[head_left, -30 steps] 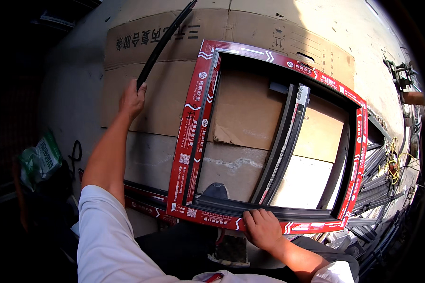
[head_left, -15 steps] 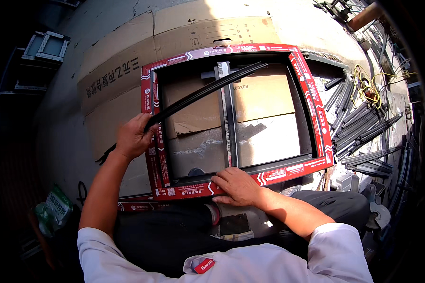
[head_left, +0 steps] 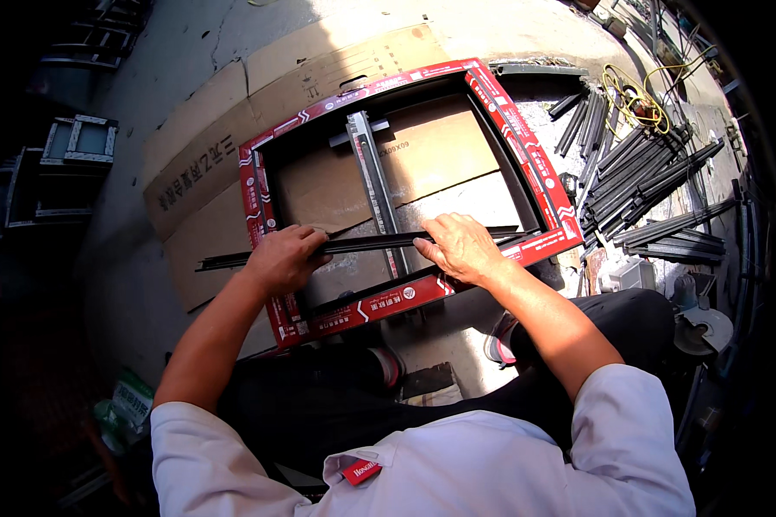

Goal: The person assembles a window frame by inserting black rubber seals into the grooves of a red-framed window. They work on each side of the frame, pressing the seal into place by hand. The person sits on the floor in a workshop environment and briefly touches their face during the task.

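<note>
long, thin black strips (head_left: pixel 375 244), gathered side by side, are held in both our hands, above the near part of a red, film-covered rectangular frame (head_left: pixel 388 302) with black inner edges. our left hand (head_left: pixel 286 258) has its fingers curled round the strips close to the frame's left side, and the free ends stick out past that side. our right hand (head_left: pixel 459 248) pinches them between thumb and fingers toward the frame's near right corner, its grip narrowed to the strips themselves. we cannot tell whether the strips touch the frame beneath.

as far as we can judge, the work is partway along: the frame's four sides are already joined, and a straight silver-and-black bar (head_left: pixel 371 177) crosses its opening, though we cannot tell whether that bar is fixed. the strips are in hand but look unattached, so whatever concerns them seems left undone.

as for containers, we find a crumpled green-and-white plastic bag (head_left: pixel 131 405) at the lower left, and its contents are hidden from us. the brown cardboard (head_left: pixel 190 250) under the frame looks like a carton opened out and spread flat. the loose pile of slim black bars (head_left: pixel 634 185) to the right lies on the ground, outside any container.
</note>
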Demonstrator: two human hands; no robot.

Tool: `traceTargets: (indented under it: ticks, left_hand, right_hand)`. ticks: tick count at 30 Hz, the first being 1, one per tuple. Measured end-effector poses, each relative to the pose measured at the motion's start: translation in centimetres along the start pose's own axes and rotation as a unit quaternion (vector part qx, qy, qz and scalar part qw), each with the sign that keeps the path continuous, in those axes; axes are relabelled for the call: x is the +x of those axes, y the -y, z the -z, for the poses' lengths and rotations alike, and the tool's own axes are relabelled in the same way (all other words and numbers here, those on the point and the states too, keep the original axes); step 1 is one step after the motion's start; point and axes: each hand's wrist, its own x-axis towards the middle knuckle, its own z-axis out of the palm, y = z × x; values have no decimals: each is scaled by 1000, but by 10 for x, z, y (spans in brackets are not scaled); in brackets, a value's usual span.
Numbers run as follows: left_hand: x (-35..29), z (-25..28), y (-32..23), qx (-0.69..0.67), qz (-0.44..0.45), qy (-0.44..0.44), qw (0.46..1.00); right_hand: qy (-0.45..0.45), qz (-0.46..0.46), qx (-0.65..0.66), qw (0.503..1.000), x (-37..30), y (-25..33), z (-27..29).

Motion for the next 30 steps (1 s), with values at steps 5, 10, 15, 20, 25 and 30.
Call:
traceTargets:
  ticks: [5, 10, 15, 20, 25, 30]
  left_hand:
    - [-2, 4, -10, -19, 34, -38, 999]
    - [-4, 13, -20, -23, 77, -96, 992]
    - [-1, 19, -62, 33, 99, -304, 947]
    - [23, -2, -116, -285, 346, -305, 841]
    - [45, -46, -129, -579, 270, -288, 714]
    - [46, -41, -124, -693, 209, -226, 652]
  right_hand:
    - [-37, 56, -37, 997, 3, -8, 19]
    - [21, 11, -62, 998, 8, 3, 46]
    - [38, -81, -35, 995, 5, 9, 57]
    - [55, -165, 71, 982, 6, 20, 56]
    - [26, -164, 216, 962, -1, 31, 38]
    - [35, -200, 333, 921, -7, 45, 37]
